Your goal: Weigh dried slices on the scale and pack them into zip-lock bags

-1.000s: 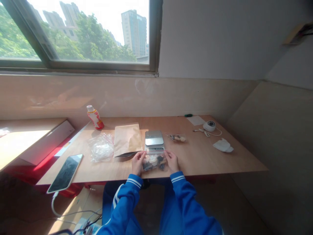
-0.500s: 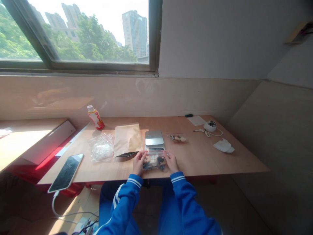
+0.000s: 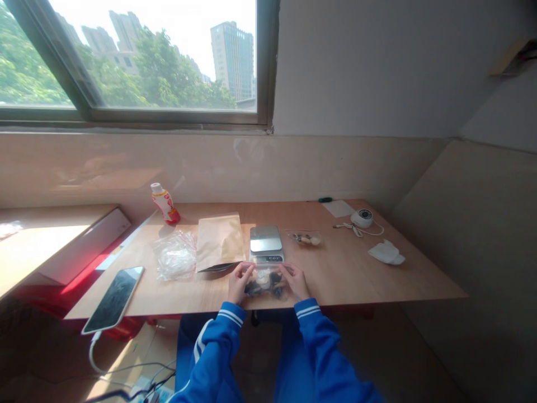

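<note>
A clear zip-lock bag (image 3: 264, 284) with dark and pale dried pieces inside lies at the table's front edge. My left hand (image 3: 239, 281) pinches the top left of its red-lined seal, and my right hand (image 3: 295, 281) pinches the top right. Just beyond the bag stands a silver kitchen scale (image 3: 265, 239), its small display facing me. Right of the scale rests a second, smaller clear bag (image 3: 306, 239) with similar pieces. A kraft paper pouch (image 3: 220, 238) lies to the left of the scale, its dark mouth towards me.
Left of the pouch is a heap of clear plastic bags (image 3: 175, 256), with a drink bottle (image 3: 165, 204) behind. A phone (image 3: 114, 299) on a cable overhangs the table's left front edge. At the right are a white round device (image 3: 361, 218) with a cord and a crumpled tissue (image 3: 386, 253).
Both hands still pinch the bag's seal, with the fingers shifted slightly. The whole view has moved a little; the other things on the table stay in place.
</note>
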`<action>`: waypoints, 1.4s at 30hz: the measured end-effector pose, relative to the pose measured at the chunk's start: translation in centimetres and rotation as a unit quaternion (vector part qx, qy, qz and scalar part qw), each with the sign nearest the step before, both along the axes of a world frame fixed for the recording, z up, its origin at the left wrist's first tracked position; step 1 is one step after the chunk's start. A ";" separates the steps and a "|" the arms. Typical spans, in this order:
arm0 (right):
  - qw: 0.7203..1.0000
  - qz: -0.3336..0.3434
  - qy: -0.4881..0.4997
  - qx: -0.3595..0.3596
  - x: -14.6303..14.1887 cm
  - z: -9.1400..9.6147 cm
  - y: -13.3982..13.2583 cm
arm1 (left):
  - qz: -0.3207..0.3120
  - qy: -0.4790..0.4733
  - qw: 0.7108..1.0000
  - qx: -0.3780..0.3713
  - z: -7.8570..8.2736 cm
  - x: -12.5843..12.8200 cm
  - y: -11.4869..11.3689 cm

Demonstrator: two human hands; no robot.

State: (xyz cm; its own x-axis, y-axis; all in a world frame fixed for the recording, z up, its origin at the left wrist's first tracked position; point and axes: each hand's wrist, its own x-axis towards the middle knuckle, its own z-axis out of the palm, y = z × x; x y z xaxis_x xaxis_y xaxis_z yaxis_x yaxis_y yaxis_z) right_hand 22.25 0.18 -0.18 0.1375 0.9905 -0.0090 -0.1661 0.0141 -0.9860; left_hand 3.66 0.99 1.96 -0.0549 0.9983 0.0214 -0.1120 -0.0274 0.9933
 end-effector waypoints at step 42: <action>1.000 0.019 0.020 -0.014 -1.2 1.5 1.3 | 0.004 -0.021 0.999 -0.024 0.2 0.7 1.4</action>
State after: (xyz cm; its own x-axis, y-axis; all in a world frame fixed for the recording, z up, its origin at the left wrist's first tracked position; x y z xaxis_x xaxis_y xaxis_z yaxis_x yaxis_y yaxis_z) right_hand 21.07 1.48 1.35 0.0995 0.9942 -0.0413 -0.2059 -0.0200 -0.9784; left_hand 4.36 2.39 2.18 -0.0633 0.9976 -0.0287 -0.1542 0.0186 0.9879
